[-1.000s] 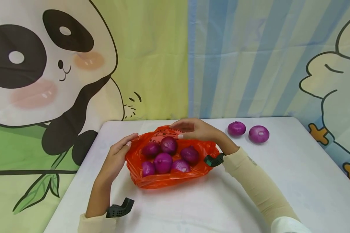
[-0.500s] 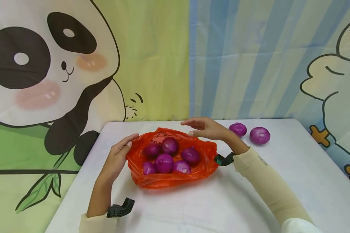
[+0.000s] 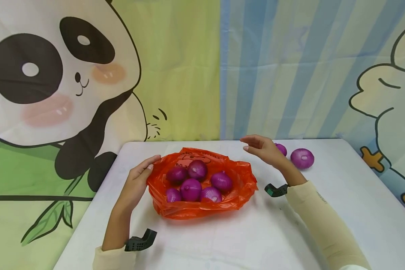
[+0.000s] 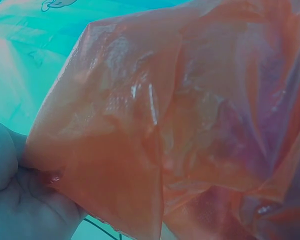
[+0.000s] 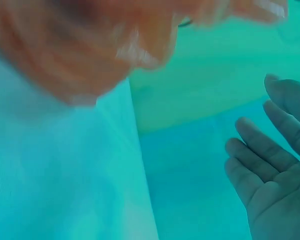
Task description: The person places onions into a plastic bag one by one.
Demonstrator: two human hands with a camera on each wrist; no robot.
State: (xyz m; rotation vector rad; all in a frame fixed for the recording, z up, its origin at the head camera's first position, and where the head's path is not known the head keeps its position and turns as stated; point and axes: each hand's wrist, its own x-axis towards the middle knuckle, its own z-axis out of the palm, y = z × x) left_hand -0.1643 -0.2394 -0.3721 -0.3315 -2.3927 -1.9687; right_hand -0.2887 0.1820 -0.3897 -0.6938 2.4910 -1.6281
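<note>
An orange-red plastic bag (image 3: pixel 243 180) lies wide-mouthed on the table, holding several purple onions (image 3: pixel 191 189). My left hand (image 3: pixel 137 178) pinches the bag's left rim; in the left wrist view that hand (image 4: pixel 35 200) has the plastic sheet (image 4: pixel 110 125) between thumb and fingers. My right hand (image 3: pixel 266 150), with nothing in it, is over the table right of the bag, its fingers loosely extended. It partly covers one loose onion (image 3: pixel 281 149); a second loose onion (image 3: pixel 302 159) sits just right of its wrist. In the right wrist view, the right hand (image 5: pixel 277 175) shows spread fingers.
A white-covered table (image 3: pixel 202 243) carries everything. Behind it hangs a printed cloth backdrop (image 3: pixel 182 75) with a panda and a white cartoon figure. Each wrist wears a black camera mount, such as the left mount (image 3: pixel 141 240).
My right hand has moved from over the bag's back rim to the right, now overlapping the nearer loose onion. The left hand keeps its hold on the rim; the view shifts slightly.
</note>
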